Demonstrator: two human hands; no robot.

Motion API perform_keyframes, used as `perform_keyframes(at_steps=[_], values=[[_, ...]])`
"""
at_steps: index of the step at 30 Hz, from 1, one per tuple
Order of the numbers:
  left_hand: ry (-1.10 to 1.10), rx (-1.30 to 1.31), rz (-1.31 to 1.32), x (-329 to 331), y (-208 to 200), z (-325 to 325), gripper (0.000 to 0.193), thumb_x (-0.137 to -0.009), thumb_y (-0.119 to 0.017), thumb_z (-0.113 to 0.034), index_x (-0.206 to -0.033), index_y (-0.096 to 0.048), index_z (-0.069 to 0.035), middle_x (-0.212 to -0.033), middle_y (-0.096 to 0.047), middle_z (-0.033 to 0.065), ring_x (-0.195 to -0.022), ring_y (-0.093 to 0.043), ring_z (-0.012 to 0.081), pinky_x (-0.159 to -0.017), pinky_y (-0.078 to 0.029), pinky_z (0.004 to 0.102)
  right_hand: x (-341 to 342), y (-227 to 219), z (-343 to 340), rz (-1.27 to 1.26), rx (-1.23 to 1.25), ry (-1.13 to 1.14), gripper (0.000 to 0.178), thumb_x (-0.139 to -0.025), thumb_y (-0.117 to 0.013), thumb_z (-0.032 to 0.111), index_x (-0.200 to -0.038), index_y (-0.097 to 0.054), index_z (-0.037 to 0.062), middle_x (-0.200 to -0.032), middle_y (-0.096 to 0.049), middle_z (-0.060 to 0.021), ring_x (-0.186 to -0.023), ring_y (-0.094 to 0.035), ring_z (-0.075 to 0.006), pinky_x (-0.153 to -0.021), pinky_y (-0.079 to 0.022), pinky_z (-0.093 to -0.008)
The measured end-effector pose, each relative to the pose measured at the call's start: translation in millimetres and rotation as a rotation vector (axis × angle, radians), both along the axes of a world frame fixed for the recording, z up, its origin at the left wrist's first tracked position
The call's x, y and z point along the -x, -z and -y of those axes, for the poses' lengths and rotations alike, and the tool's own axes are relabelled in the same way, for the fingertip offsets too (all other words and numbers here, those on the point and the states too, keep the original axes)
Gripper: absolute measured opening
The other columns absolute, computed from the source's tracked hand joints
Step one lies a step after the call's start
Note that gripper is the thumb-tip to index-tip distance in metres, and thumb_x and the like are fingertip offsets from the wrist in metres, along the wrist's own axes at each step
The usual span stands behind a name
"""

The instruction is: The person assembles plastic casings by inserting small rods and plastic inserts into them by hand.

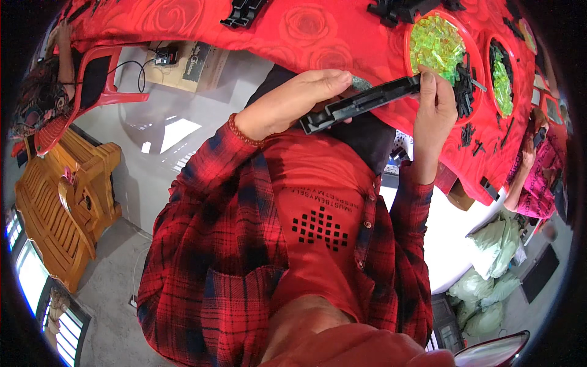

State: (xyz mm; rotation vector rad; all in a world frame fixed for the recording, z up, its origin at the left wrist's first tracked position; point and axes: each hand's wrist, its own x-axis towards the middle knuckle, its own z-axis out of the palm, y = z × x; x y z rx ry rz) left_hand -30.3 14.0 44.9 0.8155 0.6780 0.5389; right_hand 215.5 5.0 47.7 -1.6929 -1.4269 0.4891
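Note:
A long black plastic part [367, 101] with a channelled side is held at a tilt above my lap, its right end higher. Around its left half is my left hand [296, 101], thumb along the upper side and most fingers hidden behind the part. My right hand [435, 113] is closed at the right end, thumb and forefinger pinched together there. Whether a small piece sits between those fingertips cannot be made out. Just beyond the right hand, a red-rimmed tray [476, 58] holds yellow-green translucent pieces [435, 41] and small black strips [465, 92].
A red rose-patterned cloth [293, 52] covers the table. Another tray [491, 67] of green and black pieces stands farther right, with black parts [243, 12] at the far edge. A red chair [98, 92] and wooden bench [55, 202] are left; another person's arm [524, 162] is right.

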Motion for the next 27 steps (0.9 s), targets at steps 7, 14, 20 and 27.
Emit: perform_keyframes(at_steps=[7, 14, 20, 27], values=[[0.149, 0.224, 0.142, -10, 9, 9, 0.049, -0.106, -0.043, -0.043, -0.130, -0.057, -0.002, -0.102, -0.069, 0.0079, -0.078, -0.065, 0.0114, -0.064, -0.053, 0.0240, 8, -3, 5, -0.001, -0.029, -0.092, 0.023, -0.101, -0.057, 0.016, -0.109, -0.068, -0.0029, -0.093, -0.066, -0.0122, -0.087, -0.061, -0.0198, -0.082, -0.049, -0.0309], [-0.008, 0.349, 0.308, -13, 25, 15, 0.046, -0.106, -0.045, -0.035, -0.135, -0.053, 0.000, -0.110, -0.067, 0.0130, -0.087, -0.067, 0.0178, -0.076, -0.056, 0.0300, 7, -3, 13, 0.057, -0.119, -0.047, 0.030, -0.104, -0.051, 0.014, -0.126, -0.060, -0.0044, -0.122, -0.063, -0.0151, -0.104, -0.064, -0.0188, -0.095, -0.050, -0.0311], [-0.041, 0.410, 0.488, -17, 36, 17, 0.045, -0.107, -0.045, -0.029, -0.142, -0.045, 0.000, -0.122, -0.063, 0.0176, -0.101, -0.067, 0.0246, -0.090, -0.057, 0.0364, 18, -9, 22, 0.057, -0.192, -0.085, 0.026, -0.102, -0.052, 0.006, -0.123, -0.062, -0.0038, -0.118, -0.063, -0.0137, -0.105, -0.063, -0.0182, -0.094, -0.050, -0.0302], [-0.056, 0.480, 0.508, -21, 34, 18, 0.051, -0.107, -0.042, -0.033, -0.147, -0.039, -0.002, -0.124, -0.063, 0.0164, -0.102, -0.067, 0.0235, -0.091, -0.056, 0.0355, 31, -18, 29, 0.025, -0.268, -0.141, 0.022, -0.092, -0.062, -0.001, -0.112, -0.067, -0.0015, -0.101, -0.064, -0.0124, -0.093, -0.060, -0.0222, -0.087, -0.048, -0.0323]])
